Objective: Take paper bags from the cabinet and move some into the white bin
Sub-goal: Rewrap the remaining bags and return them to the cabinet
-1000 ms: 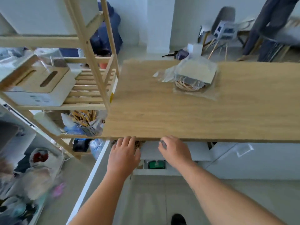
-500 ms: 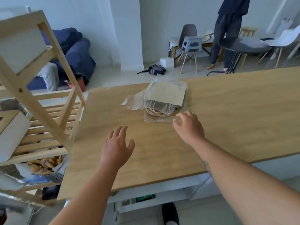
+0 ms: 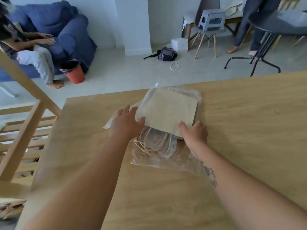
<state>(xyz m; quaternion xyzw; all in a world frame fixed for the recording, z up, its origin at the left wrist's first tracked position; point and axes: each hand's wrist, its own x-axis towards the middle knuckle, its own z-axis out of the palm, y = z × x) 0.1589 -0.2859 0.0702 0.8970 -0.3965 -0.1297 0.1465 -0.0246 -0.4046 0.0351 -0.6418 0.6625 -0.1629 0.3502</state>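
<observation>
A flat stack of brown paper bags (image 3: pixel 172 112) with twine handles (image 3: pixel 154 143) lies in a loose clear plastic wrap (image 3: pixel 166 161) on the wooden table (image 3: pixel 249 130). My left hand (image 3: pixel 127 122) touches the stack's left edge, fingers straight and spread on the plastic, thumb against the top bag. My right hand (image 3: pixel 194 131) is at the near right corner, thumb on top of the bag and fingers curled down against the stack's side. No white bin or cabinet is in view.
A wooden shelf frame (image 3: pixel 21 130) stands close to the table's left edge. Beyond the table, a person sits on a blue sofa (image 3: pixel 69 35) by a red bucket (image 3: pixel 74 72). A white box (image 3: pixel 179 44), a chair (image 3: pixel 206 27) and a dark round table (image 3: pixel 274 24) stand further back.
My view rose from under the table edge to the tabletop. Both hands moved forward from the table's front edge and now touch the stack of bags.
</observation>
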